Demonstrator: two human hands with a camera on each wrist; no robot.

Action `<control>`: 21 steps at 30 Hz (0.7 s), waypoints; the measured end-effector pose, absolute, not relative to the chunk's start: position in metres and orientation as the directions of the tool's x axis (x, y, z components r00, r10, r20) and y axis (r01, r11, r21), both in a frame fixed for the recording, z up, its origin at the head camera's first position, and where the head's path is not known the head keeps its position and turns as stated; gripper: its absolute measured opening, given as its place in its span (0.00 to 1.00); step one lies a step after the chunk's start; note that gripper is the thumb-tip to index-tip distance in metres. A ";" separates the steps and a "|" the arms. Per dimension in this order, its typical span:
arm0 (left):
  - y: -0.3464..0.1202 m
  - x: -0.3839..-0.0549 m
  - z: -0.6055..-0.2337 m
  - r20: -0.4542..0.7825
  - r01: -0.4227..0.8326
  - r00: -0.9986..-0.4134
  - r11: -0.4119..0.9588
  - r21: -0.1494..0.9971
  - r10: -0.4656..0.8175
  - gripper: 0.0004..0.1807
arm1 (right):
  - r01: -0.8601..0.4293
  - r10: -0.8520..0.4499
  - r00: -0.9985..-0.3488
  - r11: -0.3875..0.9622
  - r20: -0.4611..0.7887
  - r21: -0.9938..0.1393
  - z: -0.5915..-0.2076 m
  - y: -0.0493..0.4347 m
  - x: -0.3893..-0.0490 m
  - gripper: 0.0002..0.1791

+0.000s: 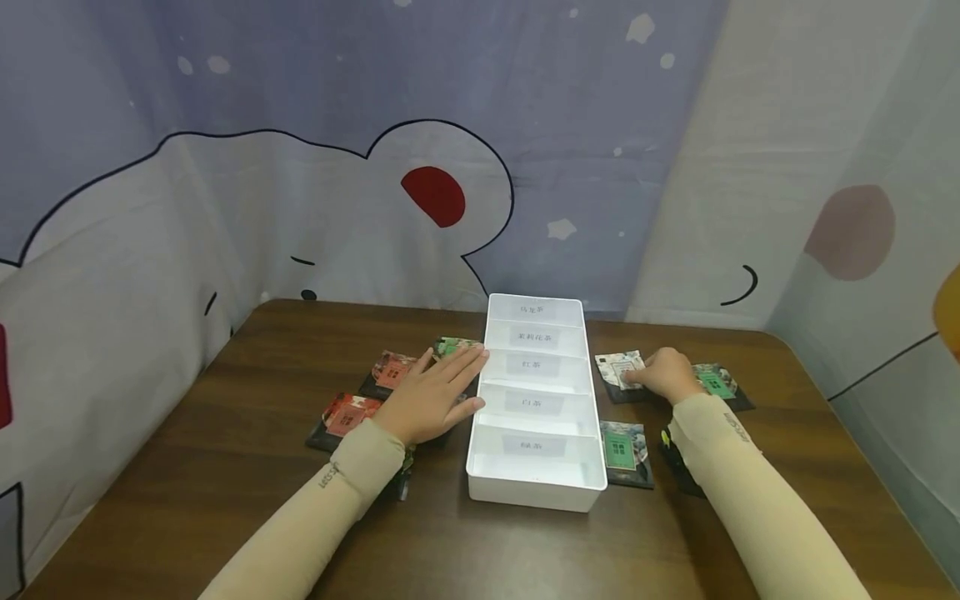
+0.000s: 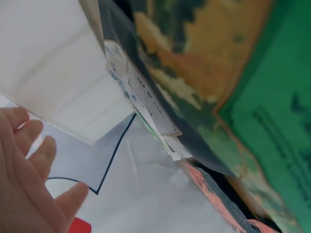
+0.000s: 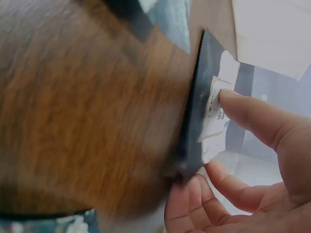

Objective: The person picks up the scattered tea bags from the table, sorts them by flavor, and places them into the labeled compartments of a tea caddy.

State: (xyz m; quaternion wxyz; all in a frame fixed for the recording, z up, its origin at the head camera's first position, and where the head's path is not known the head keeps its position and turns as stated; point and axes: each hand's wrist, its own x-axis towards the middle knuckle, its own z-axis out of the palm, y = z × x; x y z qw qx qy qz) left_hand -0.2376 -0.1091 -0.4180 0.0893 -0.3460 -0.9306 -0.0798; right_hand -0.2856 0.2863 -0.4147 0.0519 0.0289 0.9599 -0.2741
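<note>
My left hand (image 1: 431,396) has its fingers straight and spread, fingertips at the left edge of a white divided box (image 1: 534,493); whether they touch it I cannot tell. That hand (image 2: 29,179) holds nothing in the left wrist view. To the right of the box, my right hand (image 1: 670,375) pinches a white-and-black tea sachet (image 1: 617,367) by its edge. In the right wrist view the thumb lies on the printed face of this sachet (image 3: 214,109), fingers behind it, and the sachet stands tilted from the wood.
Red-labelled sachets (image 1: 349,413) and a green one (image 1: 452,343) lie left of the box, some partly under the left arm. Green-labelled sachets (image 1: 621,450) lie at right, one (image 1: 716,382) beyond the right wrist. The box has several labelled compartments. A printed curtain (image 1: 570,167) hangs behind the table.
</note>
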 end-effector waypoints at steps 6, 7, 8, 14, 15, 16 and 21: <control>-0.109 -0.239 -0.419 0.197 0.675 -0.733 0.731 0.101 0.651 0.38 | 0.113 0.065 -0.992 0.819 -0.103 -0.562 -0.415 0.286 -0.286 0.22; -0.110 -0.239 -0.419 0.193 0.677 -0.733 0.728 0.107 0.653 0.38 | 0.123 0.078 -0.992 0.807 -0.103 -0.577 -0.415 0.287 -0.286 0.24; -0.110 -0.240 -0.419 0.191 0.679 -0.732 0.726 0.111 0.654 0.38 | 0.131 0.087 -0.991 0.795 -0.102 -0.593 -0.415 0.287 -0.285 0.27; -0.109 -0.240 -0.418 0.178 0.683 -0.729 0.717 0.137 0.660 0.38 | 0.206 0.118 -0.978 0.664 -0.171 -0.719 -0.419 0.291 -0.285 0.32; -0.109 -0.240 -0.418 0.179 0.684 -0.728 0.715 0.141 0.662 0.38 | 0.221 0.117 -0.975 0.634 -0.190 -0.741 -0.419 0.292 -0.285 0.33; -0.109 -0.240 -0.418 0.181 0.686 -0.727 0.713 0.145 0.663 0.38 | 0.233 0.109 -0.972 0.605 -0.210 -0.761 -0.419 0.292 -0.285 0.34; -0.109 -0.240 -0.419 0.180 0.686 -0.727 0.712 0.149 0.663 0.38 | 0.269 0.067 -0.961 0.472 -0.269 -0.840 -0.420 0.292 -0.286 0.31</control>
